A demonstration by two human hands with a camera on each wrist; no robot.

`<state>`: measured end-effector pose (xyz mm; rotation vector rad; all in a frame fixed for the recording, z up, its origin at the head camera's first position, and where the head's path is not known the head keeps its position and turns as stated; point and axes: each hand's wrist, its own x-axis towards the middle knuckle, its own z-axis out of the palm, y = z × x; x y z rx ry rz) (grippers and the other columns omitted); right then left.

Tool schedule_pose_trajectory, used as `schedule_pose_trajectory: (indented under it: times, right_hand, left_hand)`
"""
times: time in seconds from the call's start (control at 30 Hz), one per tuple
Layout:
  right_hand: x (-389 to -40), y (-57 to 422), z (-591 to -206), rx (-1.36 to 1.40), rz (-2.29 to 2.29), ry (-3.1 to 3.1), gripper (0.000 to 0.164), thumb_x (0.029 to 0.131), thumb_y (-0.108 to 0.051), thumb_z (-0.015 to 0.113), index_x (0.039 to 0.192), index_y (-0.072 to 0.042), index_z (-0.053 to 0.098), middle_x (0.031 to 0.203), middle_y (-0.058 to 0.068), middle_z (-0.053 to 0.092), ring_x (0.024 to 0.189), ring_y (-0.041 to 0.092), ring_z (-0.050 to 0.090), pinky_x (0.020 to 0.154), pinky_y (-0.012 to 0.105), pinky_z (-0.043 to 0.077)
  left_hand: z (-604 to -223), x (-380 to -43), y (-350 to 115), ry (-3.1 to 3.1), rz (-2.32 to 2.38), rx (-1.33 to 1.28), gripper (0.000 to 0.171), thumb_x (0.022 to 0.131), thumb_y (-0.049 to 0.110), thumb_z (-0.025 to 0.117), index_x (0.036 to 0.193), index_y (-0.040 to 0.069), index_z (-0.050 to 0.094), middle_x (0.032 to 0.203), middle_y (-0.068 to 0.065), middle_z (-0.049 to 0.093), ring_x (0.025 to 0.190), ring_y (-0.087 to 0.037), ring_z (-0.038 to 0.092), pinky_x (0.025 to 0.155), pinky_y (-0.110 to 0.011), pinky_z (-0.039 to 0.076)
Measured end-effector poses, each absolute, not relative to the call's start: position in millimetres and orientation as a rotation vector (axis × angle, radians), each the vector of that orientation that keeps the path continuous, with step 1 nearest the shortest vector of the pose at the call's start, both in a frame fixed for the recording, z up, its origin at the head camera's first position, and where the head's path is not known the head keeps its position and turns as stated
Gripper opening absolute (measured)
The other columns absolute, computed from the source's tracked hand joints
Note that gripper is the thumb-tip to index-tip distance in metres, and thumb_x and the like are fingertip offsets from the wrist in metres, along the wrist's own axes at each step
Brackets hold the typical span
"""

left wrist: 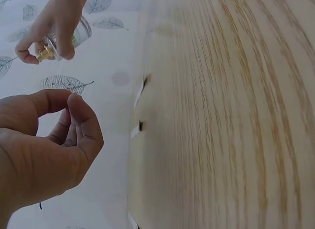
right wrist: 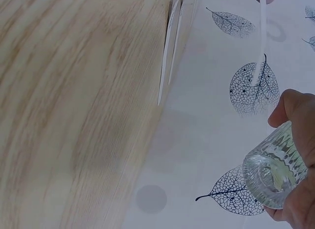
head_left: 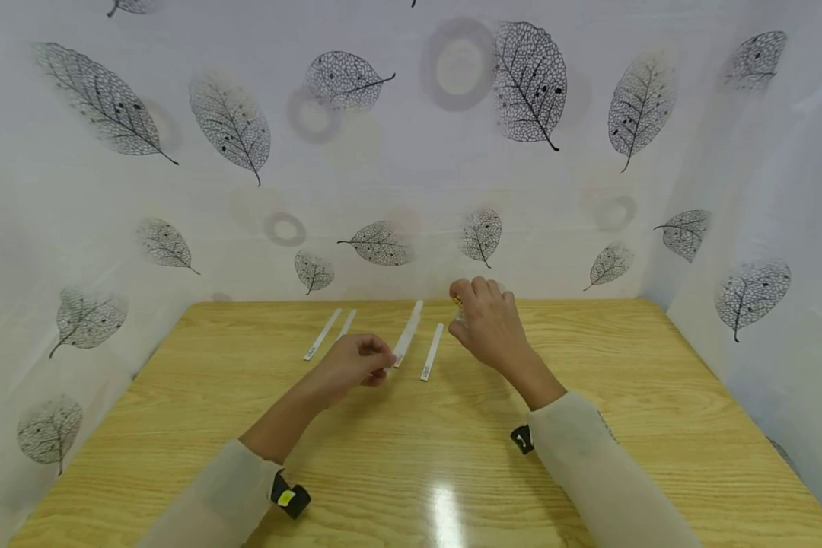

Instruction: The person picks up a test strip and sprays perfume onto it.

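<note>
My left hand (head_left: 356,361) pinches the lower end of a white paper test strip (right wrist: 262,32) between thumb and fingertips, above the table. The strip points up and away from me. To its right, my right hand (head_left: 489,323) grips a ribbed clear glass perfume bottle (right wrist: 275,165) with pale liquid inside. A finger of that hand lies on the gold spray nozzle (left wrist: 45,53), which faces the left hand's side. In the head view the right hand hides most of the bottle.
More white strips lie on the wooden table (head_left: 411,457): one strip (head_left: 431,352) right of the left hand, another strip (head_left: 322,335) at the left, and a third strip (head_left: 345,323) partly behind the hand. A leaf-print curtain (head_left: 411,167) closes off the back and sides.
</note>
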<state>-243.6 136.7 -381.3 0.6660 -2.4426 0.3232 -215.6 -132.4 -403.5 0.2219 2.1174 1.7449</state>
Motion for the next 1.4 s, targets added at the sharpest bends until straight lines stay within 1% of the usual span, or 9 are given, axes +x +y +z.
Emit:
schedule_pose_trajectory:
  times: [0.2, 0.4, 0.6, 0.77, 1.0, 1.13, 1.4]
  right_hand:
    - [-243.4, 135.8, -381.8, 0.674, 0.328, -2.438, 0.044, 0.084, -0.011, 0.076, 0.119, -0.014, 0.048, 0.095, 0.009, 0.054, 0.074, 0.026, 0.045, 0.060, 0.038, 0.033]
    - [-242.8, 135.0, -381.4, 0.674, 0.344, -2.432, 0.045, 0.084, -0.011, 0.076, 0.119, -0.014, 0.047, 0.095, 0.009, 0.053, 0.076, 0.026, 0.044, 0.061, 0.037, 0.032]
    - [-242.4, 135.3, -381.2, 0.669, 0.352, -2.441, 0.045, 0.085, -0.011, 0.075, 0.120, -0.014, 0.047, 0.095, 0.009, 0.053, 0.076, 0.026, 0.045, 0.062, 0.038, 0.032]
    - [-241.8, 135.3, -381.9, 0.676, 0.353, -2.441, 0.045, 0.085, -0.011, 0.075, 0.120, -0.014, 0.047, 0.095, 0.009, 0.054, 0.075, 0.026, 0.045, 0.061, 0.037, 0.033]
    - [-242.3, 135.6, -383.0, 0.688, 0.344, -2.419, 0.046, 0.083, -0.010, 0.077, 0.119, -0.014, 0.048, 0.094, 0.009, 0.054, 0.074, 0.026, 0.045, 0.059, 0.037, 0.032]
    - [-242.8, 136.4, -383.7, 0.685, 0.335, -2.421, 0.045, 0.083, -0.010, 0.076, 0.119, -0.014, 0.048, 0.094, 0.009, 0.054, 0.074, 0.026, 0.045, 0.059, 0.037, 0.032]
    - [-244.2, 136.5, -384.6, 0.683, 0.320, -2.406, 0.047, 0.082, -0.009, 0.077, 0.118, -0.014, 0.048, 0.093, 0.009, 0.055, 0.073, 0.026, 0.046, 0.058, 0.038, 0.034]
  left_hand:
    - [-409.9, -222.9, -141.7, 2.141, 1.759, 0.149, 0.014, 0.100, 0.010, 0.066, 0.107, -0.003, 0.064, 0.104, -0.014, 0.064, 0.087, -0.023, 0.061, 0.087, -0.042, 0.059]
    - [-416.9, -232.6, -149.7, 2.186, 1.757, 0.081, 0.013, 0.100, 0.008, 0.066, 0.106, -0.003, 0.063, 0.104, -0.014, 0.064, 0.087, -0.023, 0.062, 0.085, -0.038, 0.060]
    - [-422.5, -242.3, -157.1, 2.263, 1.702, 0.035, 0.014, 0.100, 0.010, 0.066, 0.105, -0.003, 0.065, 0.102, -0.013, 0.065, 0.086, -0.022, 0.064, 0.077, -0.031, 0.059]
    - [-425.7, -248.1, -161.1, 2.294, 1.679, 0.014, 0.016, 0.101, 0.012, 0.065, 0.106, -0.003, 0.065, 0.102, -0.014, 0.066, 0.084, -0.020, 0.064, 0.075, -0.030, 0.058]
    - [-429.1, -256.9, -162.4, 2.358, 1.620, 0.012, 0.014, 0.099, 0.010, 0.066, 0.101, -0.004, 0.065, 0.091, -0.012, 0.067, 0.075, -0.017, 0.063, 0.066, -0.027, 0.055]
    - [-429.2, -261.7, -163.6, 2.400, 1.581, -0.004, 0.013, 0.098, 0.008, 0.067, 0.100, -0.004, 0.067, 0.088, -0.012, 0.068, 0.073, -0.017, 0.064, 0.064, -0.027, 0.056]
    - [-427.5, -269.1, -171.0, 2.486, 1.475, 0.007, 0.017, 0.098, 0.010, 0.070, 0.104, -0.006, 0.069, 0.087, -0.014, 0.070, 0.071, -0.017, 0.068, 0.065, -0.029, 0.059]
